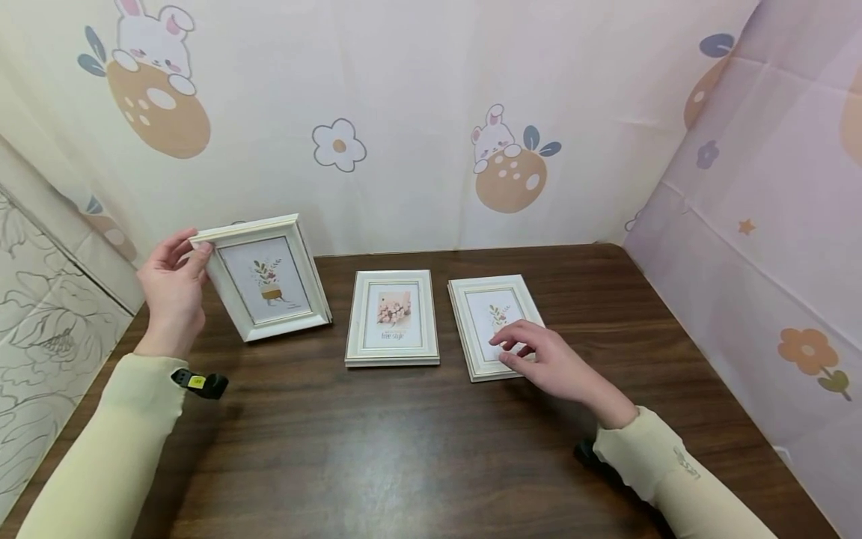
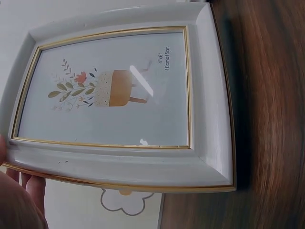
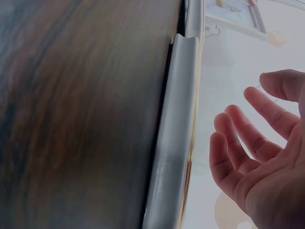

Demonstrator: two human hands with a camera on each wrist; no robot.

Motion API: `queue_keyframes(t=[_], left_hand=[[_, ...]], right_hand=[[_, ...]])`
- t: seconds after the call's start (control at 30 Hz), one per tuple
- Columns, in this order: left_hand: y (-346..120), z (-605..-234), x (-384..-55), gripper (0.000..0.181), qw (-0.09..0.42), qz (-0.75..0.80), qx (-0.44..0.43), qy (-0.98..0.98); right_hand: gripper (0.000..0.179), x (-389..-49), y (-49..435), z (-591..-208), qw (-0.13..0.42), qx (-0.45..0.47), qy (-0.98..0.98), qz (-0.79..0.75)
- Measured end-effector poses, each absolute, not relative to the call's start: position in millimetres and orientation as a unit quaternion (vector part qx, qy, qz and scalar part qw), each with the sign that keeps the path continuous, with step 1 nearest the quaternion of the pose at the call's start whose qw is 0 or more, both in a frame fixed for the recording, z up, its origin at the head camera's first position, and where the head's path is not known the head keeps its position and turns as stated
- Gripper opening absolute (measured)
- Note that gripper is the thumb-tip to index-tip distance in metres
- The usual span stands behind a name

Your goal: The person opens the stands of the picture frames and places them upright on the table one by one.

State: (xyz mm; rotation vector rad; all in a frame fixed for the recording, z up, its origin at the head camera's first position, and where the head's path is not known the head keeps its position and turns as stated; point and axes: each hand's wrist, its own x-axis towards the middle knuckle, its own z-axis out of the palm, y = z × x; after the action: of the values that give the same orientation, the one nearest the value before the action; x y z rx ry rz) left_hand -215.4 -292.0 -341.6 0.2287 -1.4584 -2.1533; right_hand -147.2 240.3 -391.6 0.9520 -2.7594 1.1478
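Observation:
At the left of the head view, my left hand (image 1: 173, 288) pinches the upper left corner of a white picture frame (image 1: 306, 269), thumb in front and fingers behind. That frame stands tilted on the table, and its gold inner edge and potted-plant print (image 2: 102, 90) show in the left wrist view. My right hand (image 1: 542, 358) hovers over another white picture frame (image 1: 465, 322) lying flat, its fingers loosely bent around nothing. In the right wrist view, the right hand (image 3: 267, 152) is apart from the frame's side edge (image 3: 174, 133). A third picture frame (image 1: 393, 359) lies flat between them, with a pink flower print.
The dark wooden table (image 1: 377, 449) reaches back to a wall cloth (image 1: 411, 187) printed with rabbits and flowers. A second patterned cloth (image 1: 754, 284) hangs along the right side. A pale panel with line-drawn flowers (image 1: 47, 352) borders the left.

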Motion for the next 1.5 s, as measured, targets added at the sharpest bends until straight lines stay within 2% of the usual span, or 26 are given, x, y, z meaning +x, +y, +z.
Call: queue_keyframes(t=[0.53,0.93,1.23,1.5], left_hand=[[-297.8,-344.6,-218.7,0.036,0.276,-0.751,0.087,-0.593],[-301.3,-350.0,-219.9,0.042,0.292,-0.76,0.065,-0.577],[-305.1,-347.5,-215.0,0.033,0.351,-0.765,0.053,-0.537],[-297.9,-345.2,-204.0,0.025,0.347,-0.753,0.032,-0.558]], right_hand=[[0.019,-141.4,234.2,-387.2,-0.003,0.309,-0.883,0.353],[0.018,-143.1,236.4,-386.2,0.004,0.314,-0.883,0.35],[0.019,-147.7,240.7,-386.0,0.005,0.304,-0.886,0.349],[0.019,-153.9,246.2,-387.1,0.007,0.299,-0.888,0.35]])
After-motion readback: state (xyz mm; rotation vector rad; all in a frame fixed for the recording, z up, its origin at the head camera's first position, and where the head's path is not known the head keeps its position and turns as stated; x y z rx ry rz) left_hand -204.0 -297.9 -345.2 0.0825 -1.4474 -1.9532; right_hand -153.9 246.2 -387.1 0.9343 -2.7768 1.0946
